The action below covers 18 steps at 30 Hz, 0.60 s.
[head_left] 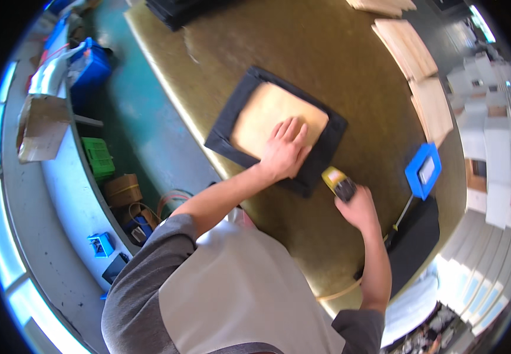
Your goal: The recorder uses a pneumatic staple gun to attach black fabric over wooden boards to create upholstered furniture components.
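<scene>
Pressed flat on a light tan board (255, 121) is my left hand (283, 148), its fingers stretched out. The board lies within a square black frame (320, 168), which rests tilted on the brownish table (350, 71). My right hand (358, 206) is closed around a yellow-and-black hand tool (339, 184). Its yellow end points toward the frame's near right corner, a short way apart from it. Motion blurs the tool, so its exact kind is unclear.
Stacked thin wooden boards (406, 50) line the table's far right edge. A blue tray (423, 171) sits at the right, near a black sheet (414, 248). Black pieces (178, 9) lie at the far left. A pale hose (339, 293) runs beside my right forearm.
</scene>
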{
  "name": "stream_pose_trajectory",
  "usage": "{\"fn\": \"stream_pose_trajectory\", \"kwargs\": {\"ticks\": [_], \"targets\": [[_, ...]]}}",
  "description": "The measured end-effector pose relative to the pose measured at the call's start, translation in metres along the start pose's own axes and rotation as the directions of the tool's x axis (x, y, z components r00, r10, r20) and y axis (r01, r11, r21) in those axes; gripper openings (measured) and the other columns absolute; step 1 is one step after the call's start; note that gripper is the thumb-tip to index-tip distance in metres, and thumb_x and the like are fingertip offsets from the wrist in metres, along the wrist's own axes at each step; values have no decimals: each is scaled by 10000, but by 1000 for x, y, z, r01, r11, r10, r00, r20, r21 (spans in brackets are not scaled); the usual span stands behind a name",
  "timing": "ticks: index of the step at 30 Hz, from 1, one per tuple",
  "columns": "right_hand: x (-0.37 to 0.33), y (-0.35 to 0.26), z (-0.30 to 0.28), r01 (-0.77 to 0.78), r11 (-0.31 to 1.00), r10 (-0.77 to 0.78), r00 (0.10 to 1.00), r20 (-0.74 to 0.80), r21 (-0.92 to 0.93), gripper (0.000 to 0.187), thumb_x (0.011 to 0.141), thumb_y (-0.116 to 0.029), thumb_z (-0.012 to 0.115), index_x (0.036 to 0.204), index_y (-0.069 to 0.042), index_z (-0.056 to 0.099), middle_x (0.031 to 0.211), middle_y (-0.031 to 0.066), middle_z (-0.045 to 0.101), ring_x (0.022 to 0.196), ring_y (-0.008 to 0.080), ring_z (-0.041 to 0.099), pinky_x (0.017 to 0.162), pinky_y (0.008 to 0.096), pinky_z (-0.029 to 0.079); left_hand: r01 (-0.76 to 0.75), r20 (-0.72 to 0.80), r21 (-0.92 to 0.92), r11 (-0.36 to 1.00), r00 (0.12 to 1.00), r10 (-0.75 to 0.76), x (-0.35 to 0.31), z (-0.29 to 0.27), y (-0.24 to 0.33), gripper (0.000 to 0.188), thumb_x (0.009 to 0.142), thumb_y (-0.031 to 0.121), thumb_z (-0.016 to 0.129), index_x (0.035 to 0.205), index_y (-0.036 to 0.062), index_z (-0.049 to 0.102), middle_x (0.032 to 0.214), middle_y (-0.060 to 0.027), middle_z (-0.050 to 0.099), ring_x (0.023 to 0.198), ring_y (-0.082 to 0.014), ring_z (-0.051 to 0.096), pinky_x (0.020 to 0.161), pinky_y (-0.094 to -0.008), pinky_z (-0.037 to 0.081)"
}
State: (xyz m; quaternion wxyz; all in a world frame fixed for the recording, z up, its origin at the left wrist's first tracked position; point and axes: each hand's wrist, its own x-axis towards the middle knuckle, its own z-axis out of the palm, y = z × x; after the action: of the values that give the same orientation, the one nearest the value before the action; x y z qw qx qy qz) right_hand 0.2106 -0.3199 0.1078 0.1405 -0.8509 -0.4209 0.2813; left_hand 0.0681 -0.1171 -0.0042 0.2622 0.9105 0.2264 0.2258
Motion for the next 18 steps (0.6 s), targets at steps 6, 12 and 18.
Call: {"fn": "stream_pose_trajectory", "kwargs": {"ticks": [6, 12, 18], "targets": [[-72, 11, 22, -196, 927, 61, 920, -387, -320, 514, 863, -202, 726, 1304, 1, 560, 1170, 272, 632, 1037, 444, 653, 877, 510, 546, 239, -158, 326, 915, 968, -196, -63, -103, -77, 647, 933, 331, 670, 1444, -21, 488, 1505, -314, 432, 1412, -491, 392, 1188, -542, 313], [-14, -8, 131, -7, 910, 188, 898, -397, 415, 601, 937, -176, 701, 1448, 37, 468, 1327, 233, 534, 1075, 334, 619, 898, 400, 549, 300, 59, 184, 936, 947, -316, -57, -108, -91, 594, 896, 258, 697, 1409, 16, 522, 1441, -301, 499, 1350, -481, 467, 1137, -499, 417], [16, -8, 124, -71, 289, 516, 852, -93, 955, 462, 948, -252, 736, 1293, 18, 589, 866, 31, 622, 663, 106, 554, 587, 222, 451, 268, 429, -144, 953, 884, -185, -47, -154, -119, 809, 809, 330, 791, 1481, 9, 476, 1505, -336, 429, 1406, -477, 400, 1176, -480, 356]]}}
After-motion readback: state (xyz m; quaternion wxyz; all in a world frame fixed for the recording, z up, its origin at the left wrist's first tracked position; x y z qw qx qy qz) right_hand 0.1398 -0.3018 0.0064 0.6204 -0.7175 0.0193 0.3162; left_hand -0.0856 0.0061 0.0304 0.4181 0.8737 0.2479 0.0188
